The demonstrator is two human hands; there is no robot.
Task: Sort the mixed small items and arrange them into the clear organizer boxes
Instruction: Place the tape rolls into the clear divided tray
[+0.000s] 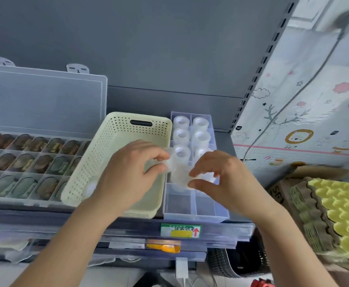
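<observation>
The shelf (128, 226) carries three containers. At nine o'clock stands the large clear organizer box (43, 100), its lid raised. Every compartment that can be seen in it is filled with dark oval items (24, 160), so this box is judged finished or nearly so.

At the centre, tilted against that box, a cream perforated basket (115, 146) is seen. One pale item (90, 188) is glimpsed through its wall at seven o'clock. The rest of its floor is hidden by the left arm, so what remains unsorted cannot be told.

Just beside the basket, at three o'clock of it, lies the small clear organizer box (194, 217), which is divided into two columns. Its far compartments, toward twelve o'clock, are occupied by clear rolls (181, 122). The two nearest compartments, toward six o'clock, are bare, and the row beneath the hands is covered from view.

Above the middle of that box a held roll (179, 175) of the same clear kind is pinched from both sides. The left hand (128, 172) is closed on it with thumb and forefinger at nine o'clock, and the right hand (227, 177) likewise at three o'clock. Whether one piece or two are gripped is blurred.

The small box is judged well over half filled, with this roll and the near row left to be placed.
</observation>
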